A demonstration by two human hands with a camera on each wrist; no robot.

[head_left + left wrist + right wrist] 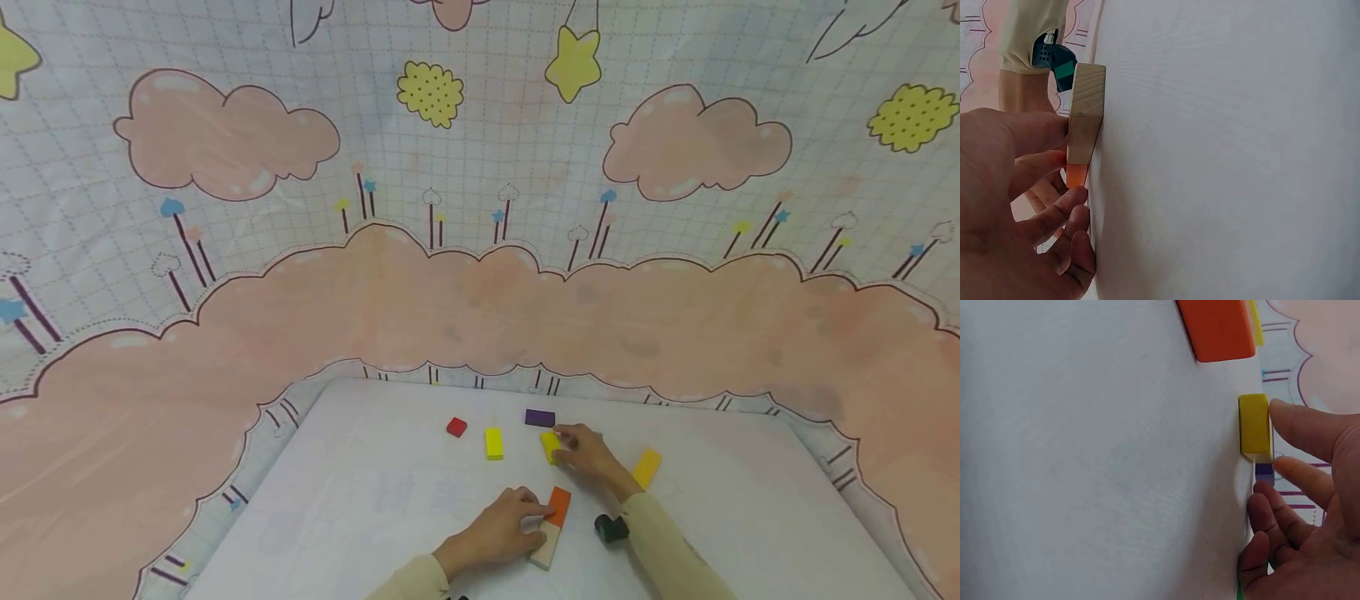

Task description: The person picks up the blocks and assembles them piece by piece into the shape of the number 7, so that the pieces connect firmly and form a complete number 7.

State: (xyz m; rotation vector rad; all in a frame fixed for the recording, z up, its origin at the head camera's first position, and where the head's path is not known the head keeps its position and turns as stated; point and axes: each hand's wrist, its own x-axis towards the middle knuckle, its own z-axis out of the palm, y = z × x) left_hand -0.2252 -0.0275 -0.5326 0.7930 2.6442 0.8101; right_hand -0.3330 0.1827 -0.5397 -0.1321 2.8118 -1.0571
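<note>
My left hand point(501, 527) rests on two blocks lying end to end on the white table. Its thumb touches the plain wooden block point(547, 550) and its index finger the orange block point(560, 500). The left wrist view shows the wooden block point(1087, 112) from close by, the orange one mostly hidden behind it. Farther up the table, my right hand point(588, 454) is at a yellow block point(549, 447). Thumb and index finger reach its upper side point(1255, 425), the other fingers loosely bent beside it. A dark purple block point(540, 417) lies just beyond.
To the left lie a second yellow block point(493, 443) and a small red block point(456, 427). A yellow-orange block point(647, 468) lies right of the right forearm, partly covered by it. A dark wrist camera point(611, 529) sticks out from the right sleeve. Patterned cloth surrounds the table point(337, 467).
</note>
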